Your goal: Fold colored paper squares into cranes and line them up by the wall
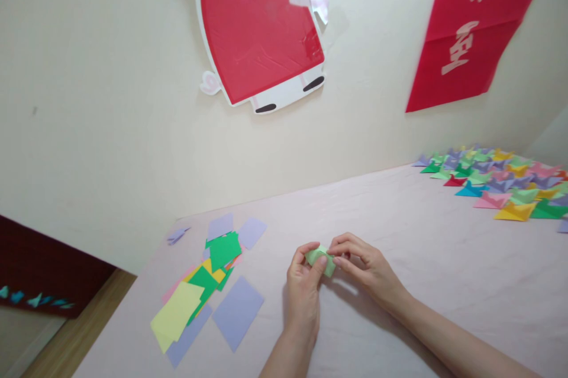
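Just above the pale pink table cover (381, 342), a small piece of light green folded paper (328, 267) is held up between both hands. My left hand (304, 283) pinches it from the left, its thumb lying across the front. From the right, my right hand (366, 265) has thumb and fingertips closed at the paper's right edge. The fingers cover part of the paper, so its full folded shape is hidden.
Loose coloured paper sheets (177, 313) overlap on the left, beside a single purple sheet (238, 313). A small folded purple piece (178, 236) lies farther back. Rows of folded paper figures (515, 210) stand at the right rear, against the wall (133, 129).
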The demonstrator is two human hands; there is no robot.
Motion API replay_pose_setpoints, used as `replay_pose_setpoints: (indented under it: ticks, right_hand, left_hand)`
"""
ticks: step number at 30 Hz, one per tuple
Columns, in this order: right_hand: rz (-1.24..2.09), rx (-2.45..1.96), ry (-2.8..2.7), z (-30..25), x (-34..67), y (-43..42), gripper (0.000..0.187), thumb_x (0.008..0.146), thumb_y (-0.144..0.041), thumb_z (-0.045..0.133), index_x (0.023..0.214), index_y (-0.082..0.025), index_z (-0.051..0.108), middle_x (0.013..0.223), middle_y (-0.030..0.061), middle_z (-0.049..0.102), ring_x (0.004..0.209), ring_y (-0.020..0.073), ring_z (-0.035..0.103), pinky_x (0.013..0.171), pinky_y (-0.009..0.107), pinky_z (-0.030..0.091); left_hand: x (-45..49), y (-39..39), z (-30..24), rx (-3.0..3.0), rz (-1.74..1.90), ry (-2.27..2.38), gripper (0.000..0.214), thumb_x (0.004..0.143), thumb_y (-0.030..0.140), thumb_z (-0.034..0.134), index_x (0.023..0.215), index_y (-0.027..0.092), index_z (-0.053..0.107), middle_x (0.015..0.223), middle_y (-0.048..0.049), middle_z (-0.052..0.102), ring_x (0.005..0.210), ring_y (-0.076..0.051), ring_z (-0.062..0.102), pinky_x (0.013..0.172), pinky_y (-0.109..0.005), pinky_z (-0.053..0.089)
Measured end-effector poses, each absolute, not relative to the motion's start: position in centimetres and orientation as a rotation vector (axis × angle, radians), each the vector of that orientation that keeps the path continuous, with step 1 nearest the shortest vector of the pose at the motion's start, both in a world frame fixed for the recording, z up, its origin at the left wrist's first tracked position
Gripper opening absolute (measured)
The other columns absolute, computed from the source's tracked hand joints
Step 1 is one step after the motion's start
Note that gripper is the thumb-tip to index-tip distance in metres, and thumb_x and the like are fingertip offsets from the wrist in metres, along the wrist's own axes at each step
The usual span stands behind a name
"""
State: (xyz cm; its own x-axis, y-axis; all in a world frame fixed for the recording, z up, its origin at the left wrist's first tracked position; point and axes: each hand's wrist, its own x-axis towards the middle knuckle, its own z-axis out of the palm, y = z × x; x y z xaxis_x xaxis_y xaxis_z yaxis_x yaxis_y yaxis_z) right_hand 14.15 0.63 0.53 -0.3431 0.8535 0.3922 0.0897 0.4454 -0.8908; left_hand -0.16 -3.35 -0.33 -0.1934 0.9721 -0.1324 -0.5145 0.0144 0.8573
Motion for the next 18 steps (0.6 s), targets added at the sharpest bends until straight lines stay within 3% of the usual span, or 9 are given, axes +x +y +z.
replay_pose_setpoints:
  ticks: [9,18]
  right_hand:
    - [1.009,-0.909,-1.719,0.68,13.93,0.32,0.011,0.086,-0.030,0.063,0.082,-0.020,0.065,0.082,0.0026,0.066,0.074,0.0159,0.059,0.068,0.027,0.047]
    - [0.991,-0.972,-1.730,0.79,13.86,0.23,0.011,0.086,-0.030,0.062,0.083,-0.020,0.064,0.083,0.0021,0.067,0.075,0.0163,0.059,0.070,0.027,0.046]
  left_hand:
    - [-0.05,-3.23,-0.94,0.622,1.533,0.987,0.043,0.071,0.031,0.082,0.107,0.018,0.060,0.082,0.0009,0.064,0.077,-0.012,0.058,0.073,-0.023,0.043]
    - [0.20,-3.25,-0.73,0.598,1.530,0.963,0.045,0.070,0.031,0.082,0.107,0.020,0.059,0.082,0.0011,0.063,0.078,-0.012,0.059,0.074,-0.023,0.044]
